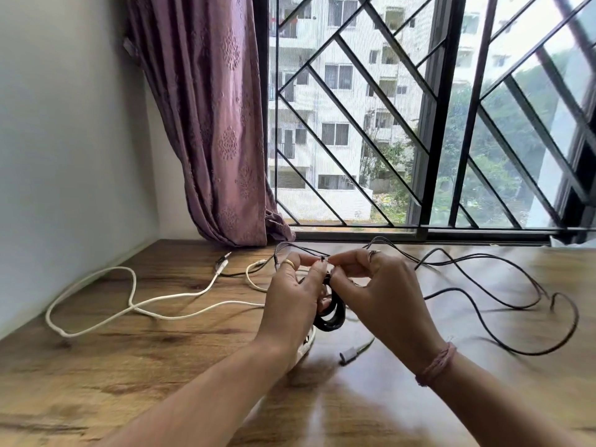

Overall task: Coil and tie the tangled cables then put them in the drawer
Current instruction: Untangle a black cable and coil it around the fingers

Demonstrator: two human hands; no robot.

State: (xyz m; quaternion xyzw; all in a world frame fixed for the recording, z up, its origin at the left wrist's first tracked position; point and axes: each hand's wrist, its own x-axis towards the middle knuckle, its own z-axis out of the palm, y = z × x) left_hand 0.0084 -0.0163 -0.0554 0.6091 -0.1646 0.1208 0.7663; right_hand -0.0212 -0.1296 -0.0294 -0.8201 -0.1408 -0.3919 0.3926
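Observation:
A small black cable coil (332,312) hangs between my two hands above the wooden table (161,366). My left hand (292,293) and my right hand (380,291) meet at the top of the coil, and their fingertips pinch a thin tie or the cable end there. The rest of the black cable (503,298) trails loose in wide loops across the right side of the table. A white cable (129,304) lies in loose loops on the left. No drawer is in view.
A white plug (346,354) lies on the table under my right wrist. Small connector ends (222,262) lie near the back left. A purple curtain (209,124) hangs in the corner beside the barred window (419,124). The wall (64,156) bounds the table on the left.

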